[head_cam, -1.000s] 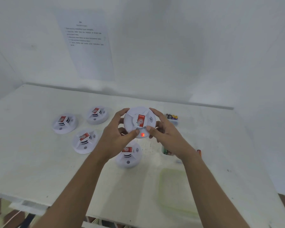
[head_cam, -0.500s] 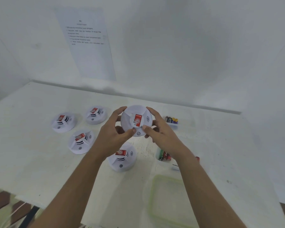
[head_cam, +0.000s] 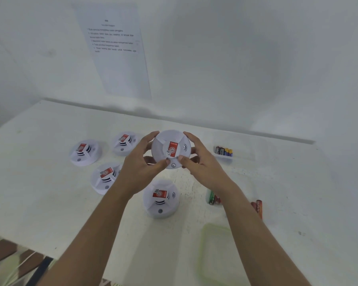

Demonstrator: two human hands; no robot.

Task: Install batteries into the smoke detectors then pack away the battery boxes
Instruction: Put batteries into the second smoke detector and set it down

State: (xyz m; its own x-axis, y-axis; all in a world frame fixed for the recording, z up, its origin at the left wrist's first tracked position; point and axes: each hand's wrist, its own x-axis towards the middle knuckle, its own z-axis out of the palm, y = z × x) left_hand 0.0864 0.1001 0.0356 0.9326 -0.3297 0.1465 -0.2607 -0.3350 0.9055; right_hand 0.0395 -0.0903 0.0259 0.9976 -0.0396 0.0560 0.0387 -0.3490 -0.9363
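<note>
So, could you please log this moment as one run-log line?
left hand, right hand: gripping round white plastic smoke detector above white table | four more detectors: on table

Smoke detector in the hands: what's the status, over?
Left hand and right hand both grip held detector, above table. Four other detectors lie on table. Battery box open, not yet packed. Nothing in the way.

White table point(head_cam: 39, 203): four detectors point(head_cam: 161, 198), batteries point(head_cam: 213, 199).

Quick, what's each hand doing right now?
Left hand: holding the smoke detector by its left side.
Right hand: holding the same smoke detector by its right side.
</note>
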